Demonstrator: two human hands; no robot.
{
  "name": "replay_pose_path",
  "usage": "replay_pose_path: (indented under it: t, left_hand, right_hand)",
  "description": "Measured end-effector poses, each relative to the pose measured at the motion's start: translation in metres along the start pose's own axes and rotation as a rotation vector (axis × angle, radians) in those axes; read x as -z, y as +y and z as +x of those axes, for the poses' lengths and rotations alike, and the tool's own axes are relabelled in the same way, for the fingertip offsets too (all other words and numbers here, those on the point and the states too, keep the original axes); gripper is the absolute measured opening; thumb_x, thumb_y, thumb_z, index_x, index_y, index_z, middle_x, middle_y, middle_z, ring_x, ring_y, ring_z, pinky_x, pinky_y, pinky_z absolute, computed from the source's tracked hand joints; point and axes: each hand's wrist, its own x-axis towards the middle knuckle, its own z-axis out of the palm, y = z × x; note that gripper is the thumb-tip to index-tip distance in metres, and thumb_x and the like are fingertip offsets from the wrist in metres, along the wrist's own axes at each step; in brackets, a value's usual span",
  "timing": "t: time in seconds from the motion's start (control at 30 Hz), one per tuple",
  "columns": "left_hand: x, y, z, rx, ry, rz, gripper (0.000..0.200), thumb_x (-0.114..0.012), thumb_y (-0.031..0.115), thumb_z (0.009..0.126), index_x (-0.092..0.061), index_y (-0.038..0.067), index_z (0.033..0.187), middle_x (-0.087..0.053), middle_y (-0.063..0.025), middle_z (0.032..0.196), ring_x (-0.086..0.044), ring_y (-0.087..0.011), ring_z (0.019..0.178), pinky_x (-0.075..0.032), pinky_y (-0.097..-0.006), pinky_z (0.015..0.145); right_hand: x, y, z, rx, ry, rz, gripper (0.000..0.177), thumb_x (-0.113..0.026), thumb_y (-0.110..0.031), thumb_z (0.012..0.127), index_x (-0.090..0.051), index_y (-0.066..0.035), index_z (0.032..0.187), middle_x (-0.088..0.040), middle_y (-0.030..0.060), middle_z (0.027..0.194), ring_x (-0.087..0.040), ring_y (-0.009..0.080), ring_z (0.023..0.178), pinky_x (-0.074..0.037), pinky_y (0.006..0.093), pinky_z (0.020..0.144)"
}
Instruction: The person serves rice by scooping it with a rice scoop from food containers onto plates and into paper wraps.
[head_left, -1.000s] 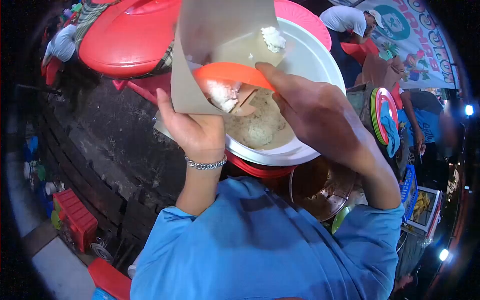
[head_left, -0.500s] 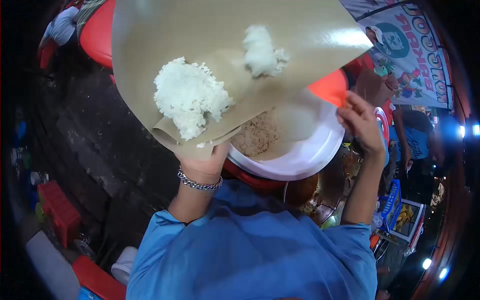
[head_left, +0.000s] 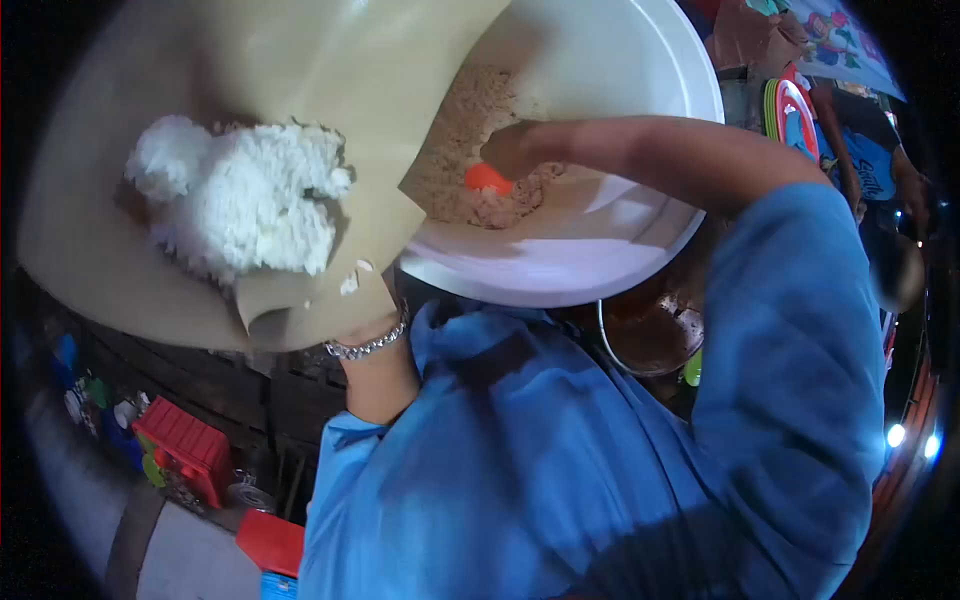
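Observation:
A large sheet of brown wrapping paper (head_left: 70,225) rests on my left hand (head_left: 376,322), which holds it from below; most of the fingers are hidden under it. On the paper lies a heap of white rice (head_left: 265,205), with a few grains near the edge. My right hand (head_left: 512,148) reaches into a big white tub (head_left: 625,75), closed on an orange plastic scoop (head_left: 488,180). The scoop is pressed into the brownish-looking rice (head_left: 470,110) at the tub's bottom. Its handle is covered by the hand.
Below the tub stands a metal-rimmed pot (head_left: 650,335). Stacked plates (head_left: 790,115) are at the right, near another person in a blue shirt (head_left: 868,165). A red crate (head_left: 185,445) sits on the ground at lower left.
My right hand has gone from beside the tub's rim down into it with the scoop. The paper has shifted left, and the two rice portions now appear together in one heap.

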Motion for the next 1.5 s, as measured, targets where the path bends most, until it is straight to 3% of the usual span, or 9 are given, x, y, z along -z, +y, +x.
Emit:
replay_pose_path:
  t: [0.33,0.53,0.77,0.83,0.9,1.2,1.3,1.37,1.5]
  left_hand:
    - [0.003,0.004,0.009,-0.086,-0.015,0.173,0.055,-0.057,0.047,0.084,-0.052,0.008,0.123,-0.056,-0.0077,0.118,-0.053,-0.0238,0.112,-0.041,-0.0401,0.098]
    - [-0.011,0.006,0.006,-0.142,-0.056,0.233,0.059,-0.053,0.051,0.085,-0.048,0.009,0.127,-0.053,-0.007,0.12,-0.051,-0.0222,0.114,-0.041,-0.0389,0.099]
    - [-0.043,-0.007,-0.006,-0.051,-0.061,0.225,0.065,-0.049,0.056,0.086,-0.044,0.01,0.131,-0.05,-0.0063,0.122,-0.048,-0.0204,0.116,-0.04,-0.0374,0.099]
    - [-0.054,-0.016,-0.012,0.05,-0.041,0.182,0.066,-0.048,0.057,0.087,-0.043,0.01,0.133,-0.05,-0.006,0.122,-0.048,-0.0198,0.117,-0.04,-0.037,0.1]
    - [-0.062,-0.023,-0.015,0.14,-0.027,0.129,0.068,-0.047,0.059,0.087,-0.042,0.011,0.134,-0.049,-0.0058,0.123,-0.047,-0.0193,0.118,-0.04,-0.0366,0.1]
    - [-0.061,-0.036,0.0,0.384,0.009,-0.05,0.06,-0.063,0.042,0.084,-0.043,0.009,0.131,-0.051,-0.0093,0.125,-0.05,-0.0244,0.115,-0.041,-0.0411,0.102]
    - [-0.042,-0.027,0.006,-0.053,-0.131,0.345,0.065,-0.064,0.034,0.084,-0.033,0.008,0.135,-0.043,-0.0101,0.131,-0.046,-0.0245,0.118,-0.04,-0.0415,0.103]
    - [-0.032,-0.019,0.007,-0.207,-0.182,0.428,0.066,-0.064,0.033,0.084,-0.032,0.008,0.135,-0.042,-0.0105,0.132,-0.045,-0.0249,0.119,-0.039,-0.0416,0.103]
    - [-0.011,-0.007,0.01,-0.314,-0.232,0.496,0.068,-0.064,0.032,0.083,-0.029,0.008,0.137,-0.04,-0.0115,0.133,-0.044,-0.0258,0.12,-0.038,-0.0419,0.104]
  right_hand:
    - [0.007,-0.033,-0.074,0.218,0.347,0.447,0.022,-0.053,-0.011,0.077,-0.063,0.004,0.09,-0.062,0.0201,0.095,-0.061,0.0362,0.086,-0.05,0.0401,0.071]
    - [0.02,0.003,-0.174,0.286,0.093,1.217,0.02,-0.057,-0.014,0.088,-0.061,0.002,0.1,-0.054,-0.001,0.071,-0.048,0.009,0.068,-0.042,0.0277,0.061]
    - [0.083,-0.031,-0.304,-0.003,0.767,1.1,0.029,-0.056,-0.015,0.093,-0.056,0.003,0.114,-0.058,-0.0007,0.084,-0.046,-0.0012,0.073,-0.036,0.0164,0.059]
    - [0.087,-0.063,-0.291,-0.033,1.251,0.65,0.031,-0.053,-0.014,0.094,-0.053,0.003,0.12,-0.063,0.0082,0.095,-0.057,0.0121,0.082,-0.046,0.0281,0.068]
    - [0.075,-0.1,-0.259,-0.277,1.318,0.202,0.045,-0.048,-0.004,0.087,-0.041,0.0,0.131,-0.054,0.0217,0.095,-0.055,0.0401,0.083,-0.045,0.0441,0.071]
    - [0.061,-0.136,-0.252,-0.436,1.065,0.37,0.047,-0.048,-0.005,0.087,-0.041,0.001,0.132,-0.058,0.0214,0.101,-0.061,0.0372,0.086,-0.051,0.0423,0.068]
    - [0.041,-0.096,-0.291,-0.402,1.445,0.683,0.036,-0.052,-0.005,0.088,-0.055,0.003,0.122,-0.06,0.0125,0.118,-0.061,0.0206,0.103,-0.046,0.0306,0.09]
    - [0.04,-0.07,-0.329,-0.022,1.193,1.081,0.042,-0.055,-0.003,0.081,-0.054,0.009,0.121,-0.063,0.0133,0.112,-0.059,0.0208,0.108,-0.045,0.0302,0.092]
    - [0.043,-0.016,-0.247,-0.207,0.639,0.391,0.026,-0.051,-0.003,0.081,-0.061,0.001,0.105,-0.065,0.0189,0.096,-0.063,0.0293,0.09,-0.048,0.0362,0.08]
